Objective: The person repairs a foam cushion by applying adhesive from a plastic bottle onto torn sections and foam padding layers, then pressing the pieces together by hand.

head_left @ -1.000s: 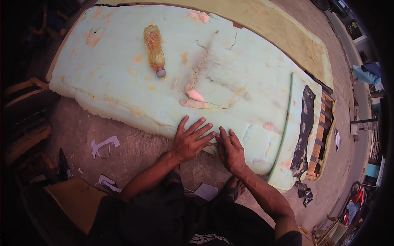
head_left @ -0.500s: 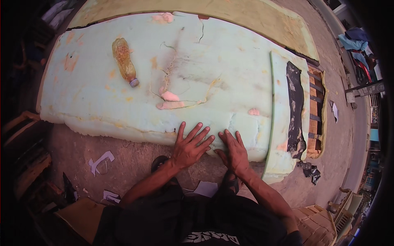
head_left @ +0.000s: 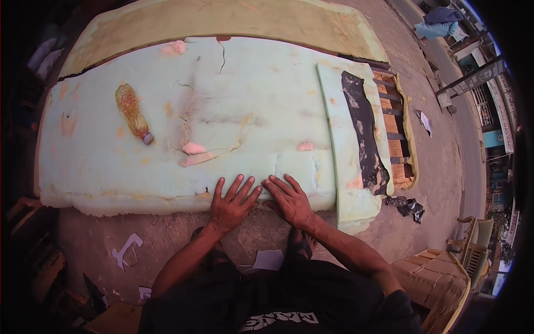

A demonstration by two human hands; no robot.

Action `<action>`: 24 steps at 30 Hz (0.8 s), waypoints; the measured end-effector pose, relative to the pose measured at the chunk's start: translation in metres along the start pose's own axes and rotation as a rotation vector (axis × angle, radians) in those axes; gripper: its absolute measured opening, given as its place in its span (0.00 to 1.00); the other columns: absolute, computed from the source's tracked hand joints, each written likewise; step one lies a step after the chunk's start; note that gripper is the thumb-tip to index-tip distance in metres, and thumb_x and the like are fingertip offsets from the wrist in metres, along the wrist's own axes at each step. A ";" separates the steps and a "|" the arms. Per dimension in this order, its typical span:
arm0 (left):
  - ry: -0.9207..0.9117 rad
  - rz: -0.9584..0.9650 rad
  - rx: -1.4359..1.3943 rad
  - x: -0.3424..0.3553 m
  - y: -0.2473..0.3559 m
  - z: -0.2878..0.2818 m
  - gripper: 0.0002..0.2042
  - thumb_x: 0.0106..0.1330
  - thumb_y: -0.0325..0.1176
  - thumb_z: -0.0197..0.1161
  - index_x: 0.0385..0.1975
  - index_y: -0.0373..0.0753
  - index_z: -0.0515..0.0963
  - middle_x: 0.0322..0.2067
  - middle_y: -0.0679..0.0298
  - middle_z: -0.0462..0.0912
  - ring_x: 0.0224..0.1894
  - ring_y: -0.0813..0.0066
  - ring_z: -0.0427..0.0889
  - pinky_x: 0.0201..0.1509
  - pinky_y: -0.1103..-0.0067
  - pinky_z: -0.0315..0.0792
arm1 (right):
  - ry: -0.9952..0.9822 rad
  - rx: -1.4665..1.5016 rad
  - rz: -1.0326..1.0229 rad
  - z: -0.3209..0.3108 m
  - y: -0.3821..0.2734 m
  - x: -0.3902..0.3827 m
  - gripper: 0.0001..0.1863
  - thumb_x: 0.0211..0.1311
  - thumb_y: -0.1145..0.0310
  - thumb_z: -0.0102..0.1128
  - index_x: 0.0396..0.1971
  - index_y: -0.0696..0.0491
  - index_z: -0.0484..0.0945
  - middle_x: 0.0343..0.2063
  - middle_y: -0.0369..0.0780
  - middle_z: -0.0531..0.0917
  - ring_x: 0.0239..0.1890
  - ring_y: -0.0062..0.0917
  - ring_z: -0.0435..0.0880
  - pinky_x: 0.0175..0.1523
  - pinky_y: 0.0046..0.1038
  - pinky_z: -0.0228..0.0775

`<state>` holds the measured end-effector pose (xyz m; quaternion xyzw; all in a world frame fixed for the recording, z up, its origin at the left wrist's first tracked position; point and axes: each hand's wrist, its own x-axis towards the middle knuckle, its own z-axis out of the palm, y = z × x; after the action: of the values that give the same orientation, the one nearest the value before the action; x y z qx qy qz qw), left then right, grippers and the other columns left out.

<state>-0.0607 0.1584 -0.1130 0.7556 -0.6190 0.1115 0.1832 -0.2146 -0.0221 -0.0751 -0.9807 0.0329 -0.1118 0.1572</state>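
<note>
Left hand (head_left: 233, 205) and right hand (head_left: 287, 201) open flat, fingers extended, gripping nothing, on near edge of pale foam slab (head_left: 222, 128) at 12 o'clock. Bottle (head_left: 133, 113) lies on slab, 10 o'clock from hands; black strip (head_left: 362, 129) at 2.

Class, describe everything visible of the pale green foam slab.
The thick, roughly rectangular foam slab is pale green, its near edge partly ragged. Cracks, orange stains and pink patches mark its top. It lies flat; a dented bottle rests on its left part, a foam strip with a black patch across its right end. Left hand and right hand rest on its near side.
</note>
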 end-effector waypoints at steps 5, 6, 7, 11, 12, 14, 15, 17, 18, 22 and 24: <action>0.188 -0.219 -0.265 0.007 -0.037 -0.047 0.24 0.66 0.31 0.64 0.63 0.40 0.76 0.69 0.54 0.71 0.74 0.53 0.63 0.76 0.54 0.55 | 0.072 0.300 0.193 -0.033 -0.005 -0.023 0.39 0.65 0.60 0.69 0.70 0.58 0.62 0.59 0.40 0.82 0.66 0.33 0.75 0.74 0.44 0.60; 0.242 -0.325 -0.147 0.009 -0.059 -0.061 0.23 0.66 0.27 0.63 0.63 0.35 0.76 0.69 0.51 0.71 0.74 0.48 0.62 0.76 0.56 0.55 | 0.121 0.238 0.295 -0.042 -0.001 -0.032 0.43 0.63 0.62 0.71 0.72 0.59 0.57 0.58 0.42 0.83 0.65 0.37 0.77 0.74 0.44 0.60; 0.309 -0.506 -0.035 0.016 -0.084 -0.070 0.24 0.68 0.28 0.62 0.64 0.33 0.73 0.69 0.51 0.70 0.74 0.47 0.62 0.76 0.56 0.55 | 0.182 0.193 0.404 -0.049 0.001 -0.042 0.47 0.62 0.63 0.72 0.74 0.60 0.53 0.57 0.43 0.85 0.64 0.40 0.78 0.73 0.45 0.59; 0.468 -0.917 0.201 0.045 -0.211 -0.095 0.38 0.66 0.44 0.68 0.72 0.35 0.61 0.69 0.43 0.65 0.73 0.44 0.63 0.74 0.53 0.59 | 0.135 -0.287 0.855 -0.075 0.023 -0.076 0.54 0.59 0.55 0.73 0.77 0.57 0.49 0.72 0.46 0.65 0.74 0.44 0.61 0.74 0.58 0.50; 0.456 -1.052 0.120 0.052 -0.239 -0.097 0.41 0.64 0.49 0.70 0.73 0.35 0.60 0.69 0.42 0.64 0.72 0.43 0.63 0.73 0.53 0.61 | 0.091 -0.259 1.003 -0.080 0.028 -0.082 0.56 0.58 0.53 0.73 0.78 0.55 0.47 0.75 0.46 0.60 0.77 0.46 0.57 0.74 0.60 0.48; 0.450 -1.119 -0.070 0.062 -0.274 -0.089 0.49 0.59 0.55 0.73 0.73 0.33 0.56 0.68 0.41 0.67 0.71 0.41 0.66 0.72 0.55 0.64 | 0.032 -0.147 1.061 -0.091 0.038 -0.092 0.56 0.58 0.56 0.73 0.79 0.52 0.45 0.76 0.48 0.57 0.78 0.47 0.54 0.74 0.62 0.47; 0.321 -1.201 -0.181 0.064 -0.285 -0.085 0.52 0.57 0.56 0.74 0.74 0.33 0.54 0.67 0.40 0.68 0.70 0.41 0.67 0.72 0.56 0.65 | 0.061 -0.079 1.010 -0.095 0.042 -0.095 0.55 0.59 0.60 0.71 0.79 0.51 0.44 0.74 0.49 0.61 0.76 0.49 0.59 0.73 0.59 0.53; 0.138 -1.291 -0.132 0.068 -0.299 -0.077 0.54 0.55 0.50 0.76 0.75 0.33 0.48 0.62 0.40 0.73 0.64 0.44 0.74 0.66 0.61 0.72 | 0.170 0.165 1.036 -0.110 0.053 -0.105 0.51 0.60 0.70 0.62 0.80 0.50 0.42 0.64 0.54 0.76 0.63 0.54 0.77 0.65 0.48 0.71; 0.144 -1.282 -0.132 0.067 -0.302 -0.074 0.54 0.55 0.50 0.76 0.75 0.33 0.48 0.62 0.40 0.73 0.64 0.44 0.74 0.66 0.61 0.72 | 0.320 0.234 1.067 -0.120 0.063 -0.109 0.48 0.61 0.71 0.57 0.80 0.47 0.42 0.53 0.57 0.83 0.52 0.56 0.84 0.58 0.44 0.75; 0.390 -1.323 -0.590 0.067 -0.314 -0.086 0.44 0.57 0.39 0.69 0.72 0.34 0.53 0.55 0.49 0.76 0.47 0.56 0.80 0.47 0.64 0.78 | 0.791 0.284 1.066 -0.200 0.111 -0.152 0.43 0.67 0.70 0.53 0.80 0.44 0.47 0.44 0.52 0.85 0.43 0.36 0.85 0.53 0.35 0.75; 0.496 -1.291 -0.846 0.070 -0.313 -0.098 0.35 0.58 0.33 0.64 0.67 0.34 0.59 0.44 0.57 0.77 0.32 0.69 0.78 0.34 0.71 0.76 | 0.929 0.322 1.159 -0.255 0.129 -0.178 0.42 0.69 0.70 0.55 0.80 0.45 0.49 0.43 0.46 0.86 0.41 0.24 0.84 0.50 0.28 0.76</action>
<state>0.2652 0.1882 -0.0399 0.7837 0.0079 -0.0953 0.6137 -0.4498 -0.2030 0.0828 -0.6235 0.5889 -0.4163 0.3019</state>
